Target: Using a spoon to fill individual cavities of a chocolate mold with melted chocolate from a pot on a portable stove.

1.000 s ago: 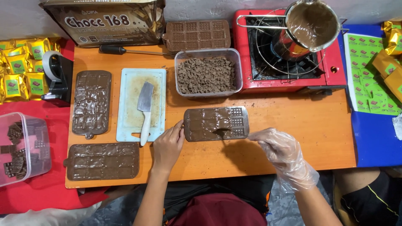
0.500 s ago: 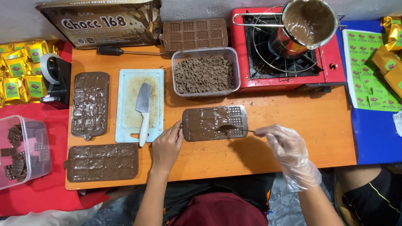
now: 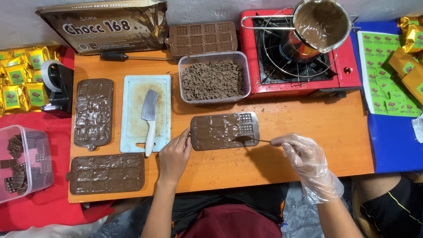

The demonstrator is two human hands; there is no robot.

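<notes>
An overhead view of an orange table (image 3: 308,128), with a half-filled chocolate mould (image 3: 224,131) near its middle as the landmark.

Far left of the mould, off the table, sits a clear tub (image 3: 24,163) of chocolate pieces, with gold packets (image 3: 15,83) behind it and a tape dispenser (image 3: 55,86) at the table's edge. Left of the mould lie two filled moulds (image 3: 93,112) (image 3: 107,173), one upright and one lying across. Between them and the landmark is a pale cutting board (image 3: 134,110) with a small cleaver (image 3: 150,119) on it.

The bare left hand (image 3: 174,156) rests at the mould's left end, its fingers (image 3: 184,136) loosely curled and touching the rim. Behind the mould stands a clear box (image 3: 214,78) of chopped chocolate, and behind that an empty brown mould (image 3: 202,39) beside a large chocolate bag (image 3: 105,26).

To the mould's right, the gloved right hand (image 3: 304,154) pinches a thin spoon (image 3: 246,139) whose bowl lies in the mould's right half. Behind and to the right is a red stove (image 3: 348,66) carrying a pot (image 3: 319,24) of melted chocolate. Far right, green sticker sheets (image 3: 381,66) lie on blue.
</notes>
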